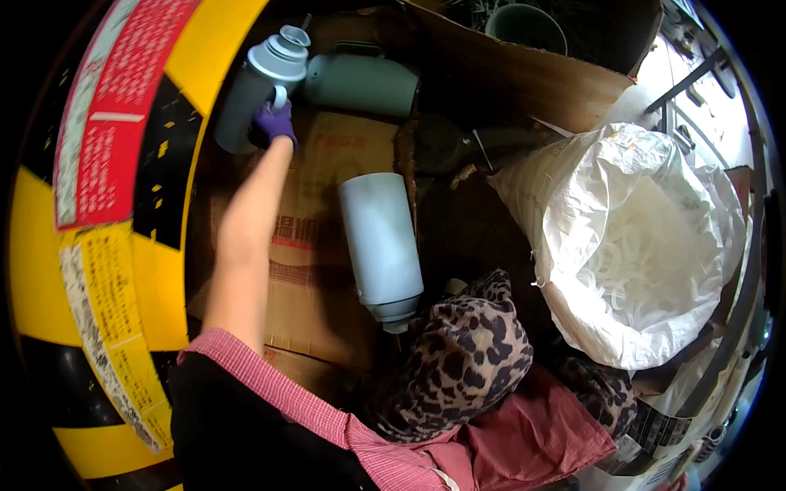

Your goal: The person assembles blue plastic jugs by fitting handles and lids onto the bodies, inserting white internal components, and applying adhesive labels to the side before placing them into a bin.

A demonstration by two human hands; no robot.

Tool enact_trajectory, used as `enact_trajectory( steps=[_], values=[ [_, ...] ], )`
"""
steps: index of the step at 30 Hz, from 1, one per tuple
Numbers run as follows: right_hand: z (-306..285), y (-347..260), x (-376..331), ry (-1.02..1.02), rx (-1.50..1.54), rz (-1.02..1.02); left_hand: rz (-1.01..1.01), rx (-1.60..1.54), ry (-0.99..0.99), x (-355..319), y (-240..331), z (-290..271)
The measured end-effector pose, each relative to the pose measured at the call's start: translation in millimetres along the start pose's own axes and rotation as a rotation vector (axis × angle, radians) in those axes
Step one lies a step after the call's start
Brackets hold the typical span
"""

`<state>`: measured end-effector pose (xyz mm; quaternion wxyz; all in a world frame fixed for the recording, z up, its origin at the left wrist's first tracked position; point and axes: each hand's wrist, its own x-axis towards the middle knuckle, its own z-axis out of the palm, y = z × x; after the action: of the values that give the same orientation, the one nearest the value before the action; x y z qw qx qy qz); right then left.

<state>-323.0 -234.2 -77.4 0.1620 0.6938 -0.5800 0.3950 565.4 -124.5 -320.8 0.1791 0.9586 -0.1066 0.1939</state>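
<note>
Fingers of the purple-gloved left hand (276,124) are clamped on the handle side of a dark grey flask (244,102), upper left. Judging by this, one flask is in hand; the green flask (360,84) and pale blue flask (381,233) lie unheld. Count: three flasks, one white sack (565,217).

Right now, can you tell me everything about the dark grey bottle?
The dark grey bottle has a dull body and a paler, stepped, plastic-looking top with a side loop. In the picture it slants, top up and rightward, left of a green flask. The left grip, in a purple glove, is against its side.
</note>
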Motion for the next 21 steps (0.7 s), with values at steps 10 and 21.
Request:
enact_trajectory(
  steps=[10, 21],
  values=[
    [67, -295, -73, -1.059, 1.332, 0.355, 0.287, -0.621, 0.267, -264, 4, -241],
    [-37, -261, 8, -0.565, 1.721, -0.141, 0.75, -1.047, 0.091, -372, 72, -481]
  ],
)
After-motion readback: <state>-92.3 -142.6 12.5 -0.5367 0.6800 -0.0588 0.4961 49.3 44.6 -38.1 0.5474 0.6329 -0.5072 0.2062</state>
